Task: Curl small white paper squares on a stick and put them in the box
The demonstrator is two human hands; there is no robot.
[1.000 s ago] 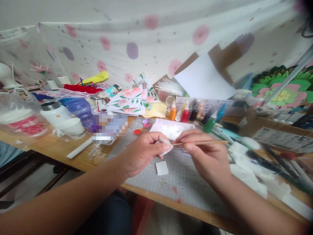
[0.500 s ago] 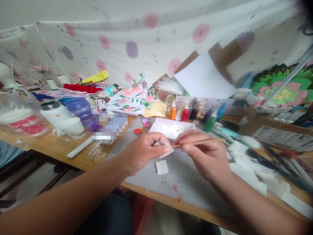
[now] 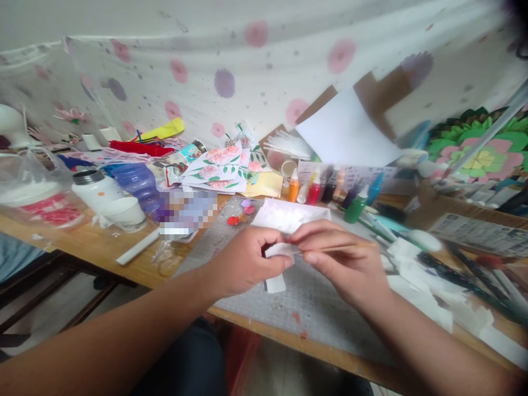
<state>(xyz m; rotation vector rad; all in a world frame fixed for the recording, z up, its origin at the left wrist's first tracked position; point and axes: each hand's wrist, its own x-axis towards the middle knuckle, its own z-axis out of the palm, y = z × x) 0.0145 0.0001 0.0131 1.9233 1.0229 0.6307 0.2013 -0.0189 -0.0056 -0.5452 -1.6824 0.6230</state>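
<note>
Between the thumb and fingers of my left hand [image 3: 241, 261] is a small piece of thin white paper [image 3: 279, 250]. My right hand [image 3: 350, 269] is closed around a thin wooden stick [image 3: 357, 247], and its fingertips meet the right edge of the paper. The stick's tip is hidden by the fingers. Just below my left fingertips, another white paper square [image 3: 275, 285] lies on the grey cutting mat [image 3: 325, 324]. Behind both hands stands a shallow white tray [image 3: 324, 211] with white bits in it.
Orange [image 3: 293, 188], red and green [image 3: 356, 206] paint bottles stand behind the tray. Paper scraps [image 3: 429, 302] and brushes lie at the right. A paper cup [image 3: 126, 213] and a white tube [image 3: 138, 247] are on the left. Small blobs of paint dot the mat's far edge.
My right fingers have moved onto the paper's edge, and the stick now lies closer along the hand. The paper in my left hand has turned flatter.
</note>
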